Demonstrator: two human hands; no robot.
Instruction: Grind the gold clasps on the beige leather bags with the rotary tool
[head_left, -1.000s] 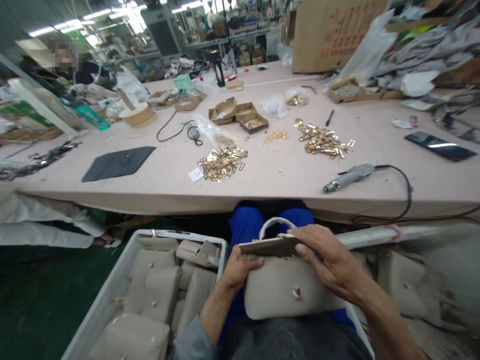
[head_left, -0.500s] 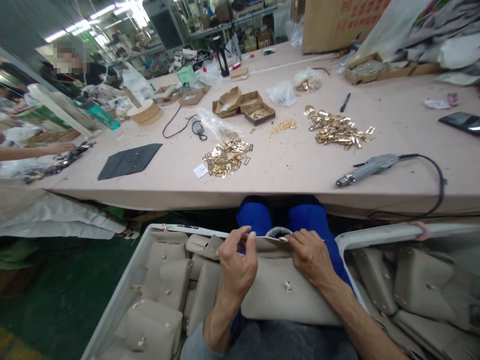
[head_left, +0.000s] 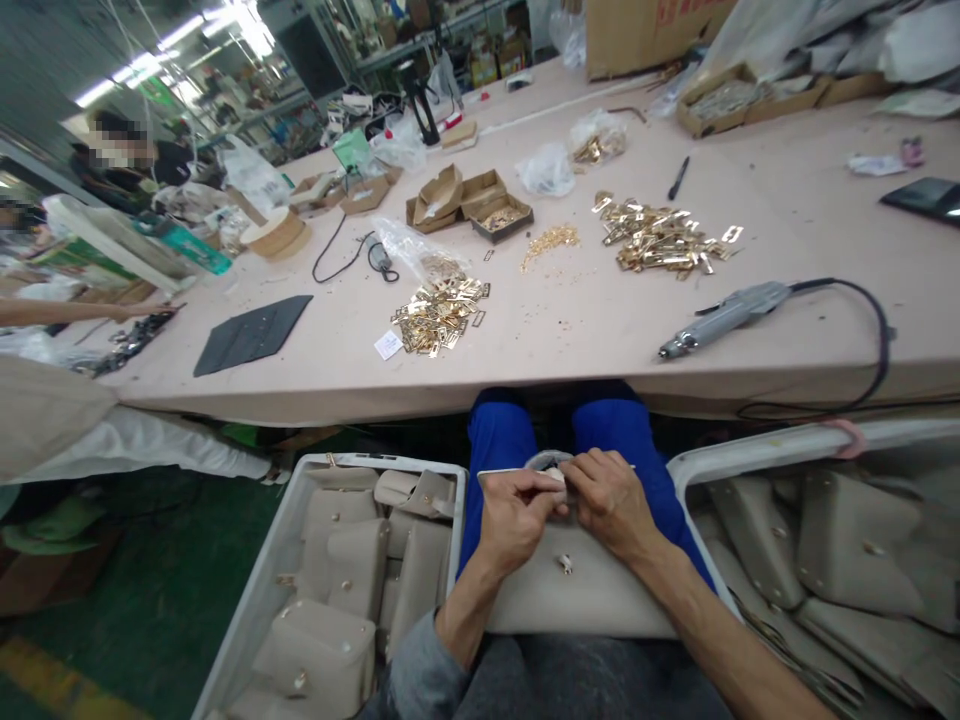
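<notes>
A beige handbag [head_left: 585,595] lies on my lap, its gold clasp facing up. My left hand [head_left: 516,515] and my right hand [head_left: 611,498] meet at the bag's top edge, both with fingers pinched closed on the flap near the white handle [head_left: 551,462]. What the fingertips pinch is too small to make out.
A white bin [head_left: 259,600] of beige bags stands at my left, another bin [head_left: 817,440] of bags at my right. On the pink table [head_left: 570,330] lie piles of gold hardware [head_left: 439,312], an electric screwdriver [head_left: 724,315] with cord, small cardboard boxes and a dark leather piece [head_left: 251,335]. Another person sits far left.
My left hand moved in from the bag's left edge to meet the right hand at the top centre. The flap that was lifted now lies lower.
</notes>
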